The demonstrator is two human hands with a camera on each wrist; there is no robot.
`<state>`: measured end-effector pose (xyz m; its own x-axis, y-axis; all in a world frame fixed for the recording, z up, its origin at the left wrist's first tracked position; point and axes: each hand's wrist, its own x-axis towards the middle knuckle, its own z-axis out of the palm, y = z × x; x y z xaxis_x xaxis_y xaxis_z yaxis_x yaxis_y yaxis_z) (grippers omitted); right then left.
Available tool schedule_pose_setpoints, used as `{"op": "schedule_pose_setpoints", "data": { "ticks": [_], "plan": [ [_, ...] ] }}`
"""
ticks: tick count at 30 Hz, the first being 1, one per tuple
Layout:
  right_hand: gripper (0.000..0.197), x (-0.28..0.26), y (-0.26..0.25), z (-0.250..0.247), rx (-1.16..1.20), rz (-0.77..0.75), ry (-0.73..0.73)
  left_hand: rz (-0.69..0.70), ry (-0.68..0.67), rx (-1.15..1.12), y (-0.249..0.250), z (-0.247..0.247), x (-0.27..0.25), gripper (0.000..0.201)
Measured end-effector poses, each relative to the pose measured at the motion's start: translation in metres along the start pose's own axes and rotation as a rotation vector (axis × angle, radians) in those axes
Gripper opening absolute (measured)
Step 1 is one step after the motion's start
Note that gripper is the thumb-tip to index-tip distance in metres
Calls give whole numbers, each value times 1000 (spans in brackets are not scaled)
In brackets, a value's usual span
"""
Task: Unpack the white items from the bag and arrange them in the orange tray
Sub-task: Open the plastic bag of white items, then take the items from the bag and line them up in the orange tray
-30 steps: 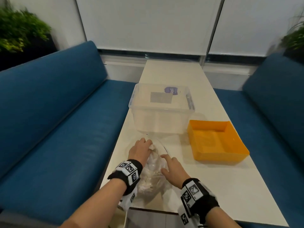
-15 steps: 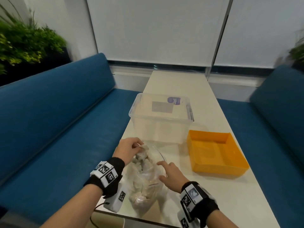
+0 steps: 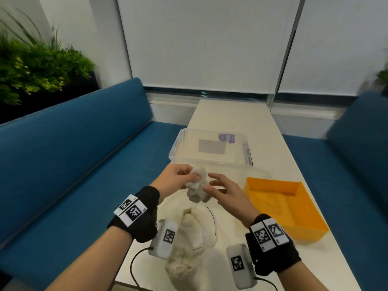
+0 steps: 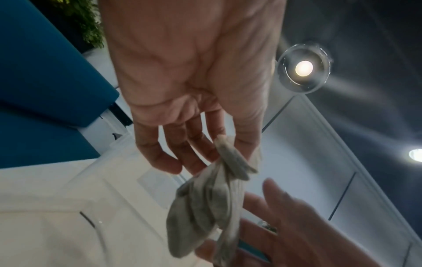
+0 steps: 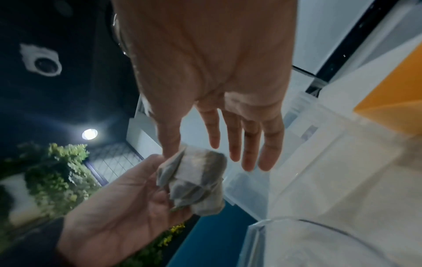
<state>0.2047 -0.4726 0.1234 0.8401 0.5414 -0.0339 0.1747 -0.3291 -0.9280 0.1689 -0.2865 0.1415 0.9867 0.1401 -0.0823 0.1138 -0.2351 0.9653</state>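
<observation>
a: head view, the grip?
b: left hand [image 3: 178, 179] pinches a white bundle [image 3: 198, 186] above the bag [image 3: 189, 238] at the table's near edge; right hand [image 3: 225, 191] spread, thumb touching it. tray [image 3: 298, 206] at the right edge.
a: wrists?
b: left: bundle [image 4: 205, 204] hangs from finger and thumb. right: fingers [image 5: 251, 144] straight.

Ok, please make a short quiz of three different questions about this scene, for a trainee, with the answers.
1. True or false: the square orange plastic tray already holds white items.
2. Which of the hands pinches the crumpled white fabric bundle? A) left hand B) right hand C) neither
3. Fill in: the clear plastic bag of white items lies on the table ____ the transparent lidded storage box, seen from the head view.

Key: 1 false; 2 A, while the right hand is open beside the bundle; 3 in front of.
</observation>
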Motion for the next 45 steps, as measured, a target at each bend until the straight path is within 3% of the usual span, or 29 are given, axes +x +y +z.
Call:
{"op": "schedule_pose_setpoints", "data": {
  "ticks": [5, 10, 12, 15, 17, 20, 25, 32, 38, 42, 45],
  "plan": [
    [24, 0, -5, 10, 271, -14, -17, -49, 26, -333, 5, 22, 2, 14],
    [18, 5, -4, 14, 436, -11, 81, -252, 35, -653, 3, 55, 3, 34],
    [17, 5, -1, 11, 403, -13, 131, -272, 18, -752, 5, 64, 2, 30],
    [22, 3, 2, -5, 120, -50, 214, -266, 23, -845, 6, 72, 2, 23],
    [23, 2, 0, -22, -49, -79, 293, -273, 26, -858, 9, 74, 1, 24],
    [25, 4, -9, -47, -98, -106, 314, -284, 54, -806, 14, 83, -3, 33],
    [13, 9, -18, -84, -150, -142, 141, -202, -35, -641, 21, 102, -11, 34],
    [15, -4, -36, -146, 69, -172, -101, -300, -62, -982, 32, 127, -19, 49],
    [18, -7, -32, -172, 62, -143, -192, -107, 19, -754, 39, 151, -18, 29],
    [17, -7, -20, -186, -86, -206, -147, 2, 156, -566, 39, 164, -15, 31],
    [13, -5, -15, -191, -214, -263, -56, -22, 183, -576, 36, 169, -12, 34]
  ]
}}
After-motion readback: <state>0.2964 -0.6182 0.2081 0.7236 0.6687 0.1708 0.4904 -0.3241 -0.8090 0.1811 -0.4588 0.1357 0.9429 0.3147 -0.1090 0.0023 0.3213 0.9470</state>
